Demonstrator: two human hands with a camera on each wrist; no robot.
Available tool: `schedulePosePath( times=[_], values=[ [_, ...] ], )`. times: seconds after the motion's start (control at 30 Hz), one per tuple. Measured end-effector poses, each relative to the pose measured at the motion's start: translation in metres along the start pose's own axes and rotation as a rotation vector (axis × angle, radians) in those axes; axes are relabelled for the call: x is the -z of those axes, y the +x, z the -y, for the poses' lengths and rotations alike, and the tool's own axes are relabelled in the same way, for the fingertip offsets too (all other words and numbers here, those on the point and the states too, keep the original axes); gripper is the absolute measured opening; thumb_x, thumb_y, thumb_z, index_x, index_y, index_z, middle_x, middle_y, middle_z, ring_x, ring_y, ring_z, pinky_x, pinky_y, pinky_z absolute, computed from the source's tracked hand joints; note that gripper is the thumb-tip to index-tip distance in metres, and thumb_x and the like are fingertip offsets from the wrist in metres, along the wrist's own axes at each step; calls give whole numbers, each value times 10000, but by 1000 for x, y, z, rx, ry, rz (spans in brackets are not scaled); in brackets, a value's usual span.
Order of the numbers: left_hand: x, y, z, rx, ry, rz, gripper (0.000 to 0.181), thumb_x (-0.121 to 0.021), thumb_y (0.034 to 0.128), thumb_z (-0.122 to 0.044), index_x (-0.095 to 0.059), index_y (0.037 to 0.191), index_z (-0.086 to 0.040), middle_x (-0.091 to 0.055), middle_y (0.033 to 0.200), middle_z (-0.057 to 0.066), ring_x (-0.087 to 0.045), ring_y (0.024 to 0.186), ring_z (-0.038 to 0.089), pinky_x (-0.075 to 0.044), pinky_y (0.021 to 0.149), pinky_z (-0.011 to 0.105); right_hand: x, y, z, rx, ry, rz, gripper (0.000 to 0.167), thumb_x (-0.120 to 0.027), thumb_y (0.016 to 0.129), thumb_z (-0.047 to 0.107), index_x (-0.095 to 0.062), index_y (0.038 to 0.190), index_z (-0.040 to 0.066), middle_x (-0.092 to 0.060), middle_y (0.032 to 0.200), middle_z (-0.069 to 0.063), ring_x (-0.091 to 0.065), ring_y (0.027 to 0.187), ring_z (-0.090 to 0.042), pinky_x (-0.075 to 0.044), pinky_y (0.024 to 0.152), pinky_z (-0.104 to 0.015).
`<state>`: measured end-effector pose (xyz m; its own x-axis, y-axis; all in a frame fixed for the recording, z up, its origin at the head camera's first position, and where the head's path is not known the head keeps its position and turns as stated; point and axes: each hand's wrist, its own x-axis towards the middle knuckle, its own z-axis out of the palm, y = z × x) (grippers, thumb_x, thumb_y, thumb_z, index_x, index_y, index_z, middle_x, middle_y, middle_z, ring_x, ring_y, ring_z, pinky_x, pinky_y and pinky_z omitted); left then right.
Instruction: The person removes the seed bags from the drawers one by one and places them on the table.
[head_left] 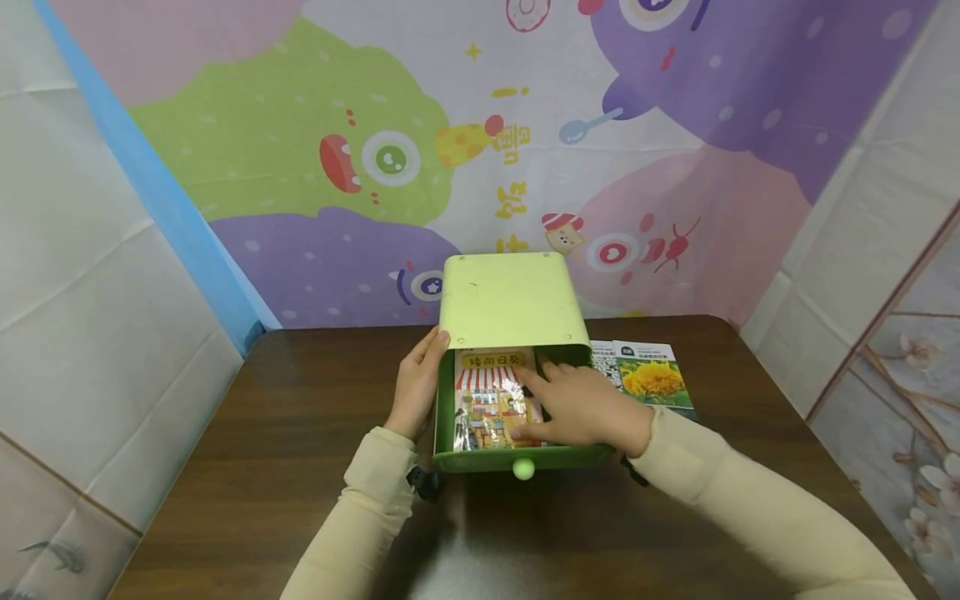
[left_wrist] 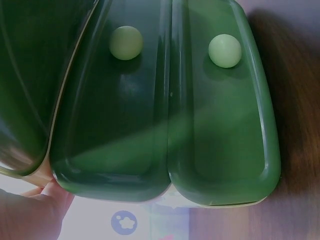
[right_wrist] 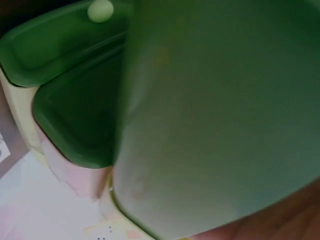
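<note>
Printed packet lies face up inside the pulled-out drawer of the pale green cabinet, on the bench. Right hand wide, fingers spread at the packet's right edge, some down in the drawer. Left hand against the cabinet's side; finger curl hidden, can't tell. Step looks like positioning the packet in the drawer. Next move calls for a flat packet, fingers clear of the rim, cabinet steadied.
</note>
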<state>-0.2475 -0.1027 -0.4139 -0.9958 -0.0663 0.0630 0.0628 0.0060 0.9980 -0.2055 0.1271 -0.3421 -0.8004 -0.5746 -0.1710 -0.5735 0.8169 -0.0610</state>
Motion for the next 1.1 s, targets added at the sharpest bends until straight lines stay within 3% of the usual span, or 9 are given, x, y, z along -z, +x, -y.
schedulePosePath(
  times=[0.13, 0.33, 0.6, 1.1],
  values=[
    [0, 0, 0, 4, 9, -4, 650, -516, 974, -542, -409, 1501, -177, -398, 1551, 34, -358, 1441, 209, -346, 1179, 412, -2, 1, -3, -1, 42, 45, 888, -552, 896, 659, -271, 1563, 145, -354, 1519, -290, -367, 1393, -465, -386, 1096, -591],
    [0, 0, 1, 3, 6, -7, 659, -519, 970, -548, -406, 1503, -178, -394, 1554, 39, -363, 1438, 218, -349, 1175, 426, -5, 3, -6, 12, 86, 54, 891, -564, 904, 631, -228, 1574, 149, -279, 1558, -278, -279, 1443, -454, -309, 1156, -582],
    [1, 1, 3, 2, 12, 1, 661, -514, 970, -555, -396, 1508, -188, -372, 1566, 24, -318, 1463, 212, -306, 1201, 416, -9, 5, -6, 79, 124, 45, 883, -580, 919, 582, -199, 1578, 133, -206, 1596, -238, -229, 1465, -438, -302, 1170, -560],
    [1, 0, 1, -12, 36, 1, 664, -502, 972, -564, -398, 1506, -184, -370, 1567, 26, -291, 1478, 215, -269, 1219, 432, -13, 8, -8, 66, 256, 27, 850, -603, 934, 523, -199, 1579, 146, -136, 1614, -232, -187, 1486, -409, -275, 1183, -567]
  ],
)
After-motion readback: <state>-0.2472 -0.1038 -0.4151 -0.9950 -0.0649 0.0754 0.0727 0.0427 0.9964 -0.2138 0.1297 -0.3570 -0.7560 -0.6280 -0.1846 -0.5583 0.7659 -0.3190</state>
